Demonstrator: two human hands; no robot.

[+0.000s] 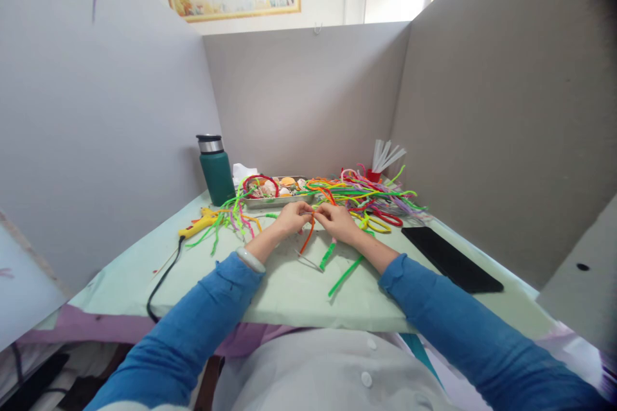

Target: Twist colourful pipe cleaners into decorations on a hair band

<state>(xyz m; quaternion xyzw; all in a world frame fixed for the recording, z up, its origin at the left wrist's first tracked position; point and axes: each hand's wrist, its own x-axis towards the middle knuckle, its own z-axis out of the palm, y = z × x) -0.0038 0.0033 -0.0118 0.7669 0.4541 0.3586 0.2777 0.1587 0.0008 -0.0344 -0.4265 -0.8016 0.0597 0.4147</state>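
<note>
My left hand (291, 218) and my right hand (336, 221) meet over the middle of the table, fingertips pinched close together. Between them is an orange pipe cleaner (307, 239), one end hanging down toward the tabletop and part of it hidden by my fingers. Below my right hand lie a short, thick green wrapped piece (327, 255) and a straight green pipe cleaner (345, 277). A thin grey wire-like piece (309, 261) rests near them. Yellow-handled scissors (376, 225) lie just beyond my right wrist.
A yellow glue gun (198, 225) with a black cord lies left, near a green bottle (216, 173). At the back, a metal tray (255, 203) holds small pieces beside a heap of coloured pipe cleaners (361, 189). White sticks (384, 155) stand behind; a black flat object (450, 259) lies right.
</note>
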